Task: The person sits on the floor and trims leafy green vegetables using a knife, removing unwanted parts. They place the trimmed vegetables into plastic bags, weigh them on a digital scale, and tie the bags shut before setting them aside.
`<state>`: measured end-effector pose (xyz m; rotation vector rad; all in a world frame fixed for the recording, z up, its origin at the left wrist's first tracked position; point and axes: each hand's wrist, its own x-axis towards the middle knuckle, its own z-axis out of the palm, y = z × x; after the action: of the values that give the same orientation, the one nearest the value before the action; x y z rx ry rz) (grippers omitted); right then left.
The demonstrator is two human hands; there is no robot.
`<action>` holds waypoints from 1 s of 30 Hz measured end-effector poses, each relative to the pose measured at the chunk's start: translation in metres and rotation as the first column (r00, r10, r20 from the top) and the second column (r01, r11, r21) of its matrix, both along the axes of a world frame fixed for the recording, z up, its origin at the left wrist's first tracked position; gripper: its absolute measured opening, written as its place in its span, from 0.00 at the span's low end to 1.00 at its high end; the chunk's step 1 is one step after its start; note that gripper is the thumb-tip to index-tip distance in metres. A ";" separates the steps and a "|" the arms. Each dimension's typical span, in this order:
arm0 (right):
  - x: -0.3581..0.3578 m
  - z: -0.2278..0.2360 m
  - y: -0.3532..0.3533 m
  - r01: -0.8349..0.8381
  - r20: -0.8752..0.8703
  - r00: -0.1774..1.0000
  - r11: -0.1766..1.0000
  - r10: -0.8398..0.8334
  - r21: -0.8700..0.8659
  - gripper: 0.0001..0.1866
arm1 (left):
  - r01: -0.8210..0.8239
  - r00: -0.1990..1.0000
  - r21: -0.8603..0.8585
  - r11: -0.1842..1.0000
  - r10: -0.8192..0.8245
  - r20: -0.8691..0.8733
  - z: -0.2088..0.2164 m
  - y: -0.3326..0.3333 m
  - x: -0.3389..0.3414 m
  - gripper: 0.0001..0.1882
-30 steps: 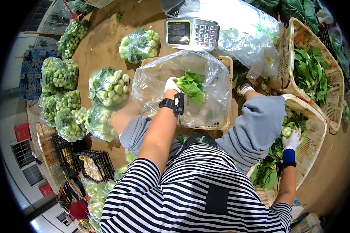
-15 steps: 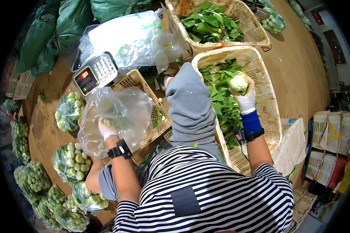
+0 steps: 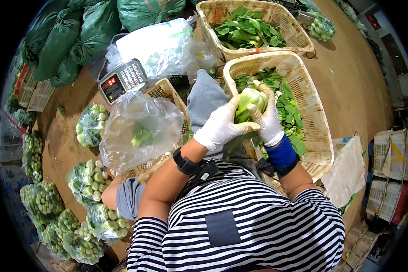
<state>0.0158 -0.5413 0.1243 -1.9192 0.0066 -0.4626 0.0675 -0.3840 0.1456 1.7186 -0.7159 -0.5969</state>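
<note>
A pale green head of bok choy [image 3: 250,100] is held between my two gloved hands, above the near left side of a crate of greens. My right hand [image 3: 268,120] grips it from the right, fingers curled over its top. From the left, my left hand [image 3: 222,126] closes round it with thumb and fingers. To the left, an open clear plastic bag [image 3: 163,120] rests over a smaller crate [image 3: 164,90], with some green bok choy [image 3: 141,136] inside. The cream plastic crate [image 3: 316,131] on my right holds loose leafy greens [image 3: 290,106].
A digital scale [image 3: 122,80] stands beyond the bag, beside a pile of clear plastic bags [image 3: 156,47]. Filled bags of bok choy [image 3: 87,181] line the left floor. Green sacks [image 3: 95,34] lie at the far left. Another crate [image 3: 299,50] of greens stands beyond mine.
My left hand has left the plastic bag and moved right onto the bok choy. My right hand has brought that head leftward and nearer. The scale's display reads differently.
</note>
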 end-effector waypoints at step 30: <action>0.075 0.015 -0.024 -0.767 -0.164 0.427 0.452 0.889 0.455 0.35 | -0.078 0.606 -0.476 0.876 -0.338 -0.721 -0.053 0.040 0.019 0.35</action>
<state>0.0910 -0.5654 0.1389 -1.4034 -0.5944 0.6066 0.0862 -0.3436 0.0926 0.7884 -0.2874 -1.1014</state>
